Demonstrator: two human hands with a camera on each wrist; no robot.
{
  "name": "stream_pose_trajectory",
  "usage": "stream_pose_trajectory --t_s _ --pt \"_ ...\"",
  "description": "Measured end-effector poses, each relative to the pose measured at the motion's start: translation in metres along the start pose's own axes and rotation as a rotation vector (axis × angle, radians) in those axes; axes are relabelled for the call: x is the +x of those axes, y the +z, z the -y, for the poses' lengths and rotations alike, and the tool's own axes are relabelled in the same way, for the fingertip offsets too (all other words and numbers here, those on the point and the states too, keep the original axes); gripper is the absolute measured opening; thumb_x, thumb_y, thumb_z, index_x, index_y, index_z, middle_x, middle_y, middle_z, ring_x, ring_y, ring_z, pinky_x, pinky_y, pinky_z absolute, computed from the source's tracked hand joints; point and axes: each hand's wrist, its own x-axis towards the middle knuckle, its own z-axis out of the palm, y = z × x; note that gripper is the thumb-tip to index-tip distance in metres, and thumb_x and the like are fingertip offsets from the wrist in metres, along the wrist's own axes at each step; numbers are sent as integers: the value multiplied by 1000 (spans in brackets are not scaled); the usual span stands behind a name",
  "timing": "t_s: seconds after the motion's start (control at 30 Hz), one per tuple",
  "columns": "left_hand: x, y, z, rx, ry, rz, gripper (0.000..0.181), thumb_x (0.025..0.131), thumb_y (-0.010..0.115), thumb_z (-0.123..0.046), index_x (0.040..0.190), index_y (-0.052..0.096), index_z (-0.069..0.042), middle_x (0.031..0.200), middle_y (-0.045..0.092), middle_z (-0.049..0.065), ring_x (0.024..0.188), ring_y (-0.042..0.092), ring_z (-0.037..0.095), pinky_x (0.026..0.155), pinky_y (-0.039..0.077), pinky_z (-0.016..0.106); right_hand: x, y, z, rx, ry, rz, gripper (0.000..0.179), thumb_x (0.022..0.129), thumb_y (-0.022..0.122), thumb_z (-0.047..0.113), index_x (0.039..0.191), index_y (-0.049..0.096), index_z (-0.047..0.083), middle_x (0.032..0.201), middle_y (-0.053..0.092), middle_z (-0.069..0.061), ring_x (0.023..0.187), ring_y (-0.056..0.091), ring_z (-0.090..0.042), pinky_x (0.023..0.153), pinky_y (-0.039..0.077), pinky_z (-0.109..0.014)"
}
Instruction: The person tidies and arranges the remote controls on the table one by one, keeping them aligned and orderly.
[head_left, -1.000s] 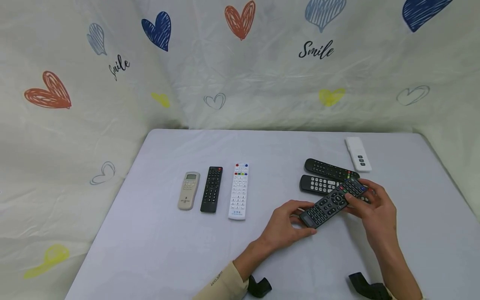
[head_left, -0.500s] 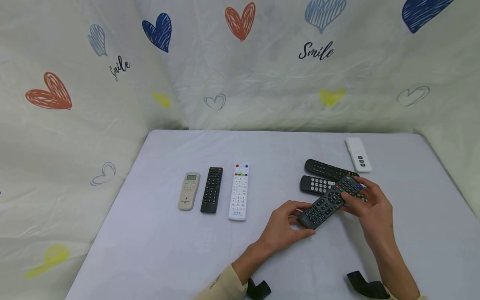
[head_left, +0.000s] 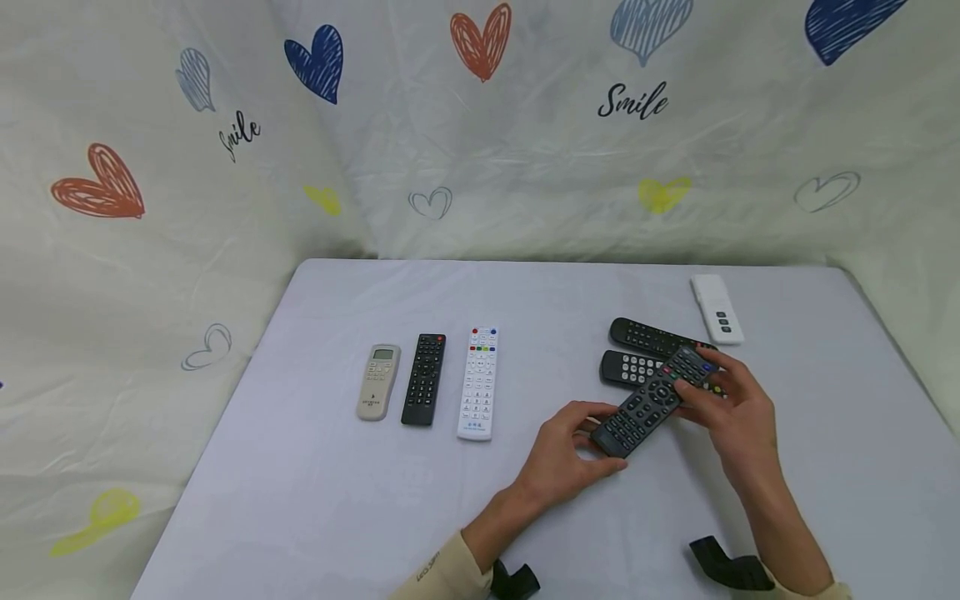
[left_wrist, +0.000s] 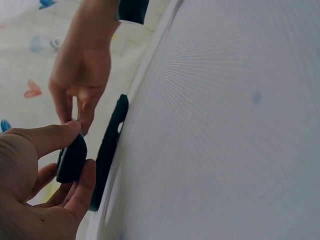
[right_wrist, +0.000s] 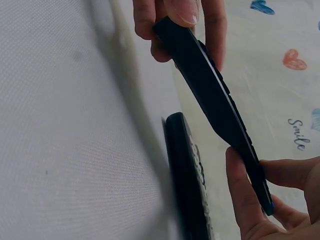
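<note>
A dark grey remote control (head_left: pixel 651 403) is held tilted above the table between both hands. My left hand (head_left: pixel 564 454) grips its near lower end, thumb on one side and fingers on the other. At the far upper end my right hand (head_left: pixel 738 417) pinches it, thumb on the button face and fingers beneath. The right wrist view shows the remote's smooth side (right_wrist: pixel 215 105) edge-on, raised off the cloth. Partly hidden behind it lie two black remotes, one with white round buttons (head_left: pixel 628 368) and one farther back (head_left: pixel 652 335).
On the white table (head_left: pixel 360 517), a beige remote (head_left: pixel 377 382), a slim black remote (head_left: pixel 423 380) and a white remote (head_left: pixel 477 383) stand in a row at left. Another white remote (head_left: pixel 717 309) lies at the back right. A heart-printed sheet (head_left: pixel 525 150) hangs behind.
Both hands have shifted slightly left with the dark grey remote, the right hand more so. The remote has turned a little steeper. The other remotes have stayed put.
</note>
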Motion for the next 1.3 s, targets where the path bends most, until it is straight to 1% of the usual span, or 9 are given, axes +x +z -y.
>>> stream_pose_trajectory --t_s 0.1,0.33,0.6,0.77,0.9,1.07,1.17,1.3 --pt "-1 -1 -1 -1 -19 -1 66 82 88 -6 141 60 -17 138 63 6 110 64 1 92 57 15 1 1 2 -40 -14 21 65 100 70 14 158 41 14 114 57 16 84 71 8 73 61 -18" --pt "-3 -4 -1 26 -41 -19 71 82 89 -7 144 57 -22 135 62 4 110 63 1 92 56 16 3 6 7 -107 -30 51 66 102 68 19 160 38 14 117 53 11 83 71 9 74 59 -14" --pt "-6 -6 -2 48 -41 -37 72 81 89 -8 144 57 -23 131 62 4 108 62 0 91 56 16 2 10 10 -99 -83 83 65 102 67 14 160 36 9 115 55 9 83 72 7 75 59 -15" --pt "-7 -7 -2 51 -42 -48 71 81 90 -9 143 58 -23 129 62 4 107 63 2 90 57 18 3 13 11 -102 -91 87 65 102 68 14 159 37 9 118 53 6 88 70 9 75 60 -16" --pt "-8 -8 0 45 -43 -63 73 80 90 -8 143 58 -24 129 62 4 107 63 2 90 57 18 4 16 12 -100 -90 101 65 101 69 15 158 38 10 120 53 5 93 70 8 76 59 -14" --pt "-7 -9 2 50 -44 -63 73 80 90 -8 143 58 -26 129 62 3 106 63 2 89 57 17 5 18 13 -96 -92 113 66 101 69 13 158 37 9 119 52 5 94 68 11 75 59 -14" --pt "-7 -9 3 55 -38 -68 73 80 90 -9 143 58 -25 128 63 4 107 63 3 89 57 18 6 20 14 -105 -86 116 68 100 69 11 159 36 10 122 52 1 93 65 15 75 58 -13" --pt "-8 -8 4 61 -29 -76 73 80 90 -9 143 57 -24 127 63 5 106 63 4 89 57 19 9 22 15 -120 -75 126 71 99 69 7 161 34 11 128 51 -8 90 64 14 74 58 -14"
